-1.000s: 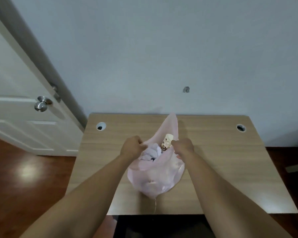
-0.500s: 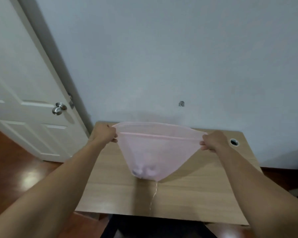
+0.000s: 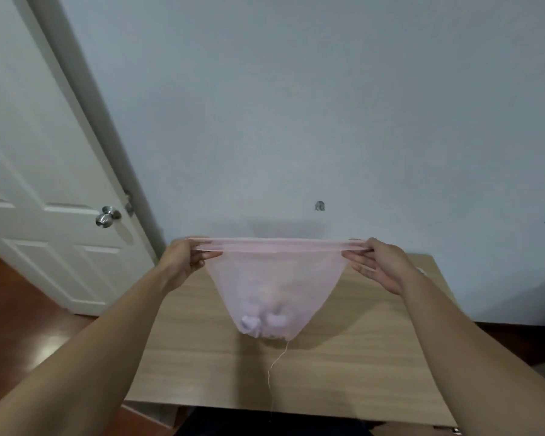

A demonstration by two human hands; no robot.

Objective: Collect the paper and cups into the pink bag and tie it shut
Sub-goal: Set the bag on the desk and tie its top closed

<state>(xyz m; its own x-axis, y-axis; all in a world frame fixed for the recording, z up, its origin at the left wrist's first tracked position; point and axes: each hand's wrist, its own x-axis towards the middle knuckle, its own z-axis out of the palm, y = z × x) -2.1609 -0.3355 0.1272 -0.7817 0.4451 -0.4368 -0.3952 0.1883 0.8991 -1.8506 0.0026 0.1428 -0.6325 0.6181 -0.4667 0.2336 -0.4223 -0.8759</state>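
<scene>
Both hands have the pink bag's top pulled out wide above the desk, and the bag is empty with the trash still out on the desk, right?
Not empty. The head view shows pale lumps sagging in the bottom of the pink bag, and no trash on the desk. The left hand and right hand do hold its top stretched wide.

We see two bare forearms, long and slender, with no sleeves, watch, bracelet or rings on them. Our left hand (image 3: pixel 183 261) and right hand (image 3: pixel 383 265) wear no gloves; the fingers (image 3: pixel 357 258) are slim, with short nails.
</scene>
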